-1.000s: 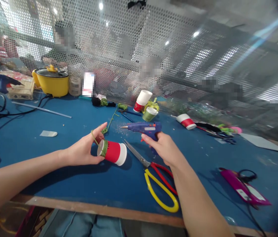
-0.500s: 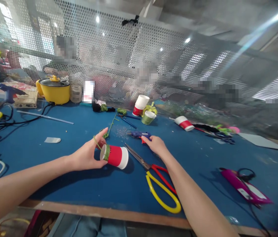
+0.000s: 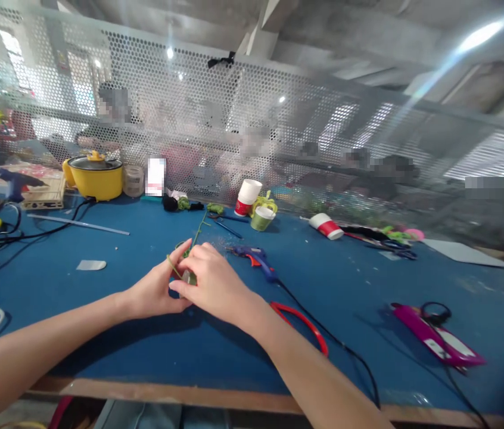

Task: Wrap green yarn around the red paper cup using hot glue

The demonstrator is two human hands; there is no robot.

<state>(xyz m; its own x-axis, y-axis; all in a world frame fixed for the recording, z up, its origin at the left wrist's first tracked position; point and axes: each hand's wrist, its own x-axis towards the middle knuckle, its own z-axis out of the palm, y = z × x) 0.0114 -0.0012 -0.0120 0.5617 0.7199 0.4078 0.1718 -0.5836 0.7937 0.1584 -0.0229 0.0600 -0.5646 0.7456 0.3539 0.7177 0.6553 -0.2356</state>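
Observation:
My left hand [image 3: 156,289] holds a paper cup [image 3: 189,277], gripping it by its end with thumb and fingers. Green yarn is wound at that end, and a strand of the yarn [image 3: 173,266] loops over my left fingers. Across the cup lies my right hand [image 3: 218,280], its fingers curled round it, so most of the cup is hidden. Just beyond my right hand a blue glue gun [image 3: 258,260] rests on the table, its nozzle to the left. Under my right forearm are large scissors, of which the red handle [image 3: 308,325] shows.
At the back stand stacked paper cups [image 3: 247,196], a green-wrapped cup [image 3: 263,219] and a yellow pot [image 3: 95,179]. A red-banded cup [image 3: 326,227] lies on its side. On the right sits a purple case [image 3: 437,339] with a cord. The glue gun's cable [image 3: 323,328] crosses the table.
My right hand has let go of the glue gun, which now lies on the table, and has moved left onto the cup. My left hand keeps hold of the cup.

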